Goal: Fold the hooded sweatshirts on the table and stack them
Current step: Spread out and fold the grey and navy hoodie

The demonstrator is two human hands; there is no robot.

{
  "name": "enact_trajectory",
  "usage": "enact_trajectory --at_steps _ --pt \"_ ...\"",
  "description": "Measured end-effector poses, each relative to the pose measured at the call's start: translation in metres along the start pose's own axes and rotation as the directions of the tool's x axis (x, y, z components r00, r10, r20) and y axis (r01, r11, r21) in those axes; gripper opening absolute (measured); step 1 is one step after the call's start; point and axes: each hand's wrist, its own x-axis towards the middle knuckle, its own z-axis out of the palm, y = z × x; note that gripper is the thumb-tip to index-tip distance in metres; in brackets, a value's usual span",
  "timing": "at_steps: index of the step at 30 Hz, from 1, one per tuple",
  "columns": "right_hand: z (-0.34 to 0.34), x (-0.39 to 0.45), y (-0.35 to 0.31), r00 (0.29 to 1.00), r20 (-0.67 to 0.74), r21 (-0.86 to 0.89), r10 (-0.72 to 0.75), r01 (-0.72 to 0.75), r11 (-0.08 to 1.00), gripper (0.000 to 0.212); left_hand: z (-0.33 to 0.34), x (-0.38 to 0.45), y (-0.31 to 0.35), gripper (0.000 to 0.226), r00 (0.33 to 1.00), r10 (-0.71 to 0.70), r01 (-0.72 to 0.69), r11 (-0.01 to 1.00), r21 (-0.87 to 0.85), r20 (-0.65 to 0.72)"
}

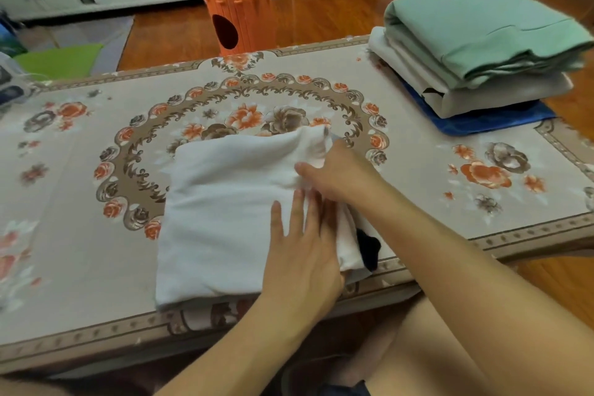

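Head view shows me my left hand [300, 247] lying flat, fingers straight and spread, pressing on the right part of the white sweatshirt [225, 212] near the lower centre of the frame. My right hand [337, 172] sits just above it, fingers curled into the cloth at the sweatshirt's right edge, pinching a fold there. A dark piece of fabric [368, 247] pokes out from under that edge, just right of my left hand; I cannot tell what it belongs to. The white sweatshirt is folded into a rough rectangle and rests on the flowered tablecloth [80, 170], reaching the near table edge. At the upper right of the frame I see a stack well apart from my hands: a green sweatshirt [488, 29] on top of a pale grey sweatshirt [482, 96], both resting on a blue mat [501, 120]. Beyond the table, at upper centre, stands an orange carrot-shaped bin [239, 13] on the wooden floor [328, 6].
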Motion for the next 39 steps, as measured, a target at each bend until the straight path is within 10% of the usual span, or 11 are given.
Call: enact_trajectory --at_steps 3,6,10,13,16,22,26,31,39 --pt "0.010 0.008 0.009 0.992 -0.112 0.039 -0.057 0.062 0.997 0.053 -0.001 -0.005 -0.003 0.098 0.999 0.028 -0.031 0.996 -0.084 -0.035" --pt "0.005 0.020 0.021 0.997 -0.057 -0.096 -0.052 0.046 0.994 0.074 0.002 -0.011 -0.010 0.109 0.987 0.162 -0.162 0.987 -0.005 -0.014" --pt "-0.019 0.045 -0.010 0.888 0.073 -0.314 -0.454 0.453 0.834 0.084 -0.003 -0.008 -0.018 0.075 0.966 0.256 -0.257 0.965 0.055 0.014" --pt "-0.013 0.058 -0.022 0.885 0.289 -0.414 -0.365 0.459 0.786 0.082 -0.015 -0.008 -0.040 0.070 0.898 0.439 -0.437 0.891 0.122 0.009" --pt "-0.008 0.054 -0.015 0.940 0.210 -0.412 -0.268 0.334 0.848 0.051 -0.027 -0.021 -0.091 0.065 0.817 0.574 -0.553 0.806 0.209 -0.051" --pt "0.001 -0.003 0.021 0.966 0.252 -0.202 -0.063 0.117 0.972 0.037 -0.012 -0.081 -0.176 0.090 0.969 0.248 -0.248 0.968 0.040 0.007" --pt "-0.018 -0.019 0.011 0.985 0.107 -0.539 -0.134 0.171 0.825 0.051 -0.005 -0.093 -0.142 0.096 0.990 0.054 -0.004 0.933 -0.359 0.130" --pt "0.000 0.008 -0.049 0.766 -0.035 -0.546 -0.642 0.523 0.654 0.067 -0.009 -0.085 -0.103 0.085 0.974 -0.150 0.188 0.952 -0.242 0.168" --pt "0.053 0.057 -0.021 0.880 0.152 -0.493 -0.451 0.463 0.736 0.079 -0.088 -0.018 -0.121 0.061 0.917 -0.285 0.339 0.925 -0.169 0.280"
